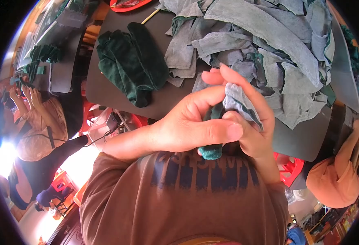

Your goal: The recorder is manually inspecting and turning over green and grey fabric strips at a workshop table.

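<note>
Both my hands are raised in front of my chest, holding one small strip of green velvet fabric with a grey backing (240, 102). My left hand (193, 122) grips its green part, thumb stretched across it, and a green end pokes out below. In my right hand (255, 122) the grey-backed end is pinched by the thumb, with the fingers curled up behind. Part of the strip is hidden inside the hands. Beyond my left hand, dark green velvet pieces (132, 61) lie on the dark table (106, 92).
A large heap of grey-backed fabric pieces (261, 49) covers the table's far right. At the far edge are a red tray (128, 5) and a thin stick (150, 16). Co-workers sit at left (45, 110) and right (334, 179). Red stools (289, 169) stand below the table edge.
</note>
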`<state>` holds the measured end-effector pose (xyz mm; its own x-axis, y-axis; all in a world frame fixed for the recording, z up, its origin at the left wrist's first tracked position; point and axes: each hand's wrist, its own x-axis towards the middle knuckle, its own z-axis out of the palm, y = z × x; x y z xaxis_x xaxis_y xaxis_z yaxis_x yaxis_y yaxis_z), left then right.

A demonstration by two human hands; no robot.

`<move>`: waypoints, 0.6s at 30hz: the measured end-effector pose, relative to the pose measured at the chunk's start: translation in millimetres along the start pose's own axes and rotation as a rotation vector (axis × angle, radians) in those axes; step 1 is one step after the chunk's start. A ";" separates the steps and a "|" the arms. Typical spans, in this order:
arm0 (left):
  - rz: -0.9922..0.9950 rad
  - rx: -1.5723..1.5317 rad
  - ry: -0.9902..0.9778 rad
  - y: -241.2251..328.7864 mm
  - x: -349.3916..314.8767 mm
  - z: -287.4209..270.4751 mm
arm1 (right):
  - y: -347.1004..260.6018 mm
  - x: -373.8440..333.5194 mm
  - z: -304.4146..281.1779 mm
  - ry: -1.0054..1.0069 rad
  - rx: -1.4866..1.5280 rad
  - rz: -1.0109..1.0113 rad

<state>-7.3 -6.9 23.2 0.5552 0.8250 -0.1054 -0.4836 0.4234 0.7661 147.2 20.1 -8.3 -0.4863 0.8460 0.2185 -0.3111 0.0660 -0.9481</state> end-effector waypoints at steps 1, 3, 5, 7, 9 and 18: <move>0.002 0.004 0.050 -0.7 0.0 -0.4 | -4.0 -1.5 2.4 0.024 0.002 0.049; -0.034 0.044 0.064 -3.9 -0.7 -1.8 | -0.9 -0.5 -4.4 -0.016 -0.046 -0.001; -0.072 0.087 0.062 -4.2 0.7 -0.6 | -1.9 -1.4 -5.7 -0.047 -0.097 -0.050; -0.129 0.034 0.007 1.4 -1.1 0.7 | -5.4 -3.9 -1.5 0.050 0.084 0.064; -0.104 0.033 -0.028 4.7 2.8 2.2 | -4.9 -3.4 -3.5 0.021 0.037 0.069; -0.097 0.204 0.102 -5.9 0.1 -14.9 | 2.3 -4.3 -9.7 -0.161 -0.133 0.016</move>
<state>-14.5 -3.8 9.3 0.5164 0.8220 -0.2399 -0.2792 0.4265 0.8603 156.5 21.8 -13.6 -0.6183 0.7524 0.2270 -0.1966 0.1316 -0.9716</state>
